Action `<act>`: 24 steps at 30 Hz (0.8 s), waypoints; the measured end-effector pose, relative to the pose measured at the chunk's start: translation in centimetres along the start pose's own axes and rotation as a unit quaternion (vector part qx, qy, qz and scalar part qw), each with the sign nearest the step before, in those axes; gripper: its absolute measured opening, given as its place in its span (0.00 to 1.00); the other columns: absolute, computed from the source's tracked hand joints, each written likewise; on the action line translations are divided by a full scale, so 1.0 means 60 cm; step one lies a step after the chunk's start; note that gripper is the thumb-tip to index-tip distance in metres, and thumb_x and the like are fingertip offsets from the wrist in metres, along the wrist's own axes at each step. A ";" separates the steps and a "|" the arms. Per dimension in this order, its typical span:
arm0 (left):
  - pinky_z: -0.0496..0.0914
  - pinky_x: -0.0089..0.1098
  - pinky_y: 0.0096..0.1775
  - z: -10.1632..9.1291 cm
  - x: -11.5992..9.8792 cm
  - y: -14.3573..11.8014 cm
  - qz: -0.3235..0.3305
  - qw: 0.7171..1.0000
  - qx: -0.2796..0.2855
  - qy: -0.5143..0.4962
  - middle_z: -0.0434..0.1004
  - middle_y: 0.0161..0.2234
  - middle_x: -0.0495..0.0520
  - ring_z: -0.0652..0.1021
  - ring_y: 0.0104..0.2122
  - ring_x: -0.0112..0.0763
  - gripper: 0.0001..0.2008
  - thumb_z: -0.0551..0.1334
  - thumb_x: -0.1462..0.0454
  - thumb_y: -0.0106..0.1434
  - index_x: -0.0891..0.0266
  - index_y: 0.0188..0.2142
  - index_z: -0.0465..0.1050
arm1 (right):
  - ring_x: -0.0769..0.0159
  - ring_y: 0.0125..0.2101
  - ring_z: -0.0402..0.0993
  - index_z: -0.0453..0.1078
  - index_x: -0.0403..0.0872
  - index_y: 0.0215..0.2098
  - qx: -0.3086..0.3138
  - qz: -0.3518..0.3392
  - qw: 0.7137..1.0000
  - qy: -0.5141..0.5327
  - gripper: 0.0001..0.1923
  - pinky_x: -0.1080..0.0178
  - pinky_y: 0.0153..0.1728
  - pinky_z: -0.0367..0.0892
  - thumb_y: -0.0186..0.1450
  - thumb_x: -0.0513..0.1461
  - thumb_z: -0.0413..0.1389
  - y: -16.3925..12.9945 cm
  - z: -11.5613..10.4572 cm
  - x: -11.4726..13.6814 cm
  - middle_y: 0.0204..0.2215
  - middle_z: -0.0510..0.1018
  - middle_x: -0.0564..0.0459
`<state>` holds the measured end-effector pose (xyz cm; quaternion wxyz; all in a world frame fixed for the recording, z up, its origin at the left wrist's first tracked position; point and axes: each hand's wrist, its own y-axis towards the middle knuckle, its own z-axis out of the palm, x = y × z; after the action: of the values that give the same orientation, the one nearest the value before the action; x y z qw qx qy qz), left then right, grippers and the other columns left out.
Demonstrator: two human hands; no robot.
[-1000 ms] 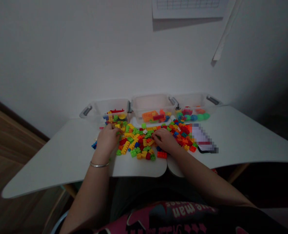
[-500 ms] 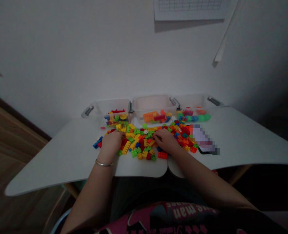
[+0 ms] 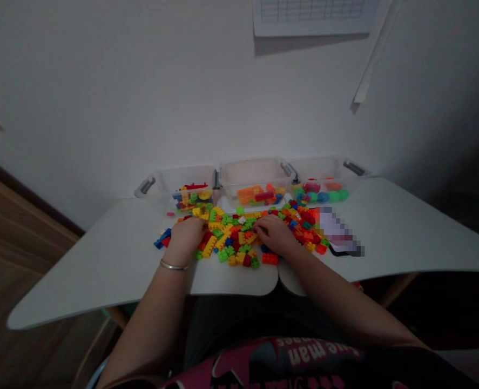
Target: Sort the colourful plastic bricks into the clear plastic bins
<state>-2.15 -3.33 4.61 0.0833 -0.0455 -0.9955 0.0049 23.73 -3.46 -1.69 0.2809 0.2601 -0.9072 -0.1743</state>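
Loose toy bricks (image 3: pixel 223 236), mixed colours, heaped mid-surface (image 3: pixel 231 282); left hand (image 3: pixel 186 235) palm down at heap's left part, fingers curled in among bricks, bracelet (image 3: pixel 173 266) at wrist; right hand (image 3: pixel 276 233) right of heap's centre, thumb and fingers bent close together over bricks; cannot tell how far either grip is open or whether it has hold of a brick, fingertips dim and partly hidden; behind heap, side by side: left bin (image 3: pixel 170 178) with mixed pieces, middle bin (image 3: pixel 229 186) with orange and red pieces, right bin (image 3: pixel 318 166) with round green and blue pieces; pixelated flat item (image 3: pixel 336 229) just right of heap.
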 end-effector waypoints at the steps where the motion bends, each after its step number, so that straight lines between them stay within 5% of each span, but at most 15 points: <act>1: 0.74 0.43 0.43 0.001 0.000 0.001 0.001 1.000 0.000 -0.001 0.80 0.45 0.64 0.80 0.45 0.50 0.17 0.52 0.62 0.67 0.61 0.46 0.78 | 0.60 0.40 0.71 0.74 0.46 0.33 0.001 0.001 1.000 0.000 0.10 0.58 0.46 0.64 0.68 0.36 0.52 0.000 0.000 0.000 0.36 0.80 0.48; 7: 0.73 0.39 0.41 0.003 0.002 0.003 0.016 1.000 -0.011 -0.010 0.80 0.44 0.63 0.80 0.44 0.47 0.17 0.51 0.65 0.64 0.60 0.44 0.78 | 0.61 0.39 0.71 0.74 0.47 0.33 -0.005 0.006 1.000 -0.007 0.10 0.58 0.45 0.64 0.69 0.37 0.51 -0.001 0.002 0.000 0.35 0.79 0.48; 12: 0.72 0.35 0.38 -0.008 0.003 0.002 -0.014 0.999 -0.028 -0.033 0.81 0.41 0.61 0.80 0.40 0.45 0.16 0.53 0.58 0.65 0.59 0.40 0.78 | 0.61 0.39 0.71 0.74 0.46 0.33 0.002 0.003 1.000 -0.004 0.10 0.58 0.45 0.64 0.69 0.37 0.51 0.000 0.001 0.000 0.35 0.79 0.48; 16: 0.71 0.34 0.38 -0.021 -0.001 0.003 -0.021 0.988 -0.111 -0.110 0.80 0.42 0.60 0.79 0.40 0.41 0.17 0.53 0.55 0.66 0.60 0.40 0.78 | 0.61 0.40 0.71 0.74 0.46 0.33 0.003 0.005 1.000 0.005 0.09 0.59 0.45 0.64 0.68 0.36 0.52 -0.001 -0.002 0.002 0.36 0.80 0.48; 21: 0.70 0.34 0.48 -0.022 0.000 0.025 0.005 0.909 -0.292 -0.296 0.79 0.45 0.57 0.77 0.45 0.37 0.17 0.55 0.56 0.66 0.61 0.44 0.78 | 0.61 0.40 0.71 0.74 0.46 0.33 0.002 0.008 1.000 0.005 0.10 0.58 0.46 0.64 0.69 0.36 0.51 -0.002 -0.005 0.005 0.35 0.79 0.48; 24: 0.71 0.33 0.46 -0.027 0.008 0.050 -0.037 0.851 -0.353 -0.388 0.80 0.45 0.57 0.78 0.42 0.34 0.17 0.56 0.57 0.65 0.63 0.45 0.78 | 0.61 0.40 0.71 0.74 0.46 0.33 0.003 0.008 1.000 0.003 0.10 0.58 0.46 0.64 0.69 0.37 0.51 -0.001 -0.004 0.004 0.35 0.79 0.48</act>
<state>-2.07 -0.26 6.25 -0.3314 -0.0291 -0.8825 -0.3325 23.74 -3.69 -1.43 0.2840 0.2542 -0.9090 -0.1687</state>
